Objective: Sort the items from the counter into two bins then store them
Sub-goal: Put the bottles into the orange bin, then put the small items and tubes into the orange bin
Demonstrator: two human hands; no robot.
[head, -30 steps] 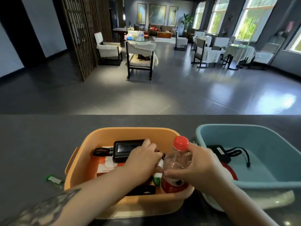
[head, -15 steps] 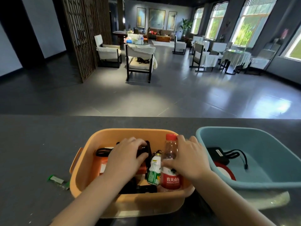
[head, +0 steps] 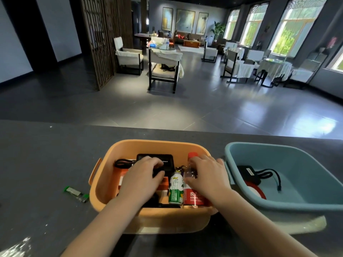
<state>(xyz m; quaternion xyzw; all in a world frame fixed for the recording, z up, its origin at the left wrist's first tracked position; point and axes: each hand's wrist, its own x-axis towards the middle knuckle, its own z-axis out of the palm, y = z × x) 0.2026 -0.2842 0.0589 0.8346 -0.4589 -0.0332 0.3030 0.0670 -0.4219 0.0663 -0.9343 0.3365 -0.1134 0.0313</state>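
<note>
An orange bin point(head: 157, 145) stands on the dark counter point(head: 46, 154) in front of me. Inside it my right hand point(head: 206, 175) grips a clear water bottle with a red cap and red label point(head: 194, 196), standing upright at the bin's right side. A small white and green drink bottle point(head: 175, 190) stands just left of it. My left hand point(head: 144, 179) rests with curled fingers on a black power bank point(head: 157, 158) that lies over an orange box point(head: 122, 175). To the right, a blue bin point(head: 297, 203) holds a black charger with a cable point(head: 248, 172) and a red and white round item point(head: 257, 191).
A small green and clear wrapper point(head: 77, 193) lies on the counter left of the orange bin. A white lid point(head: 297, 224) sticks out from under the blue bin. Beyond the counter's far edge is a room with chairs and tables.
The water bottle has gone down from above the rim to stand inside the orange bin. My left hand slid onto the power bank. The view shifted slightly.
</note>
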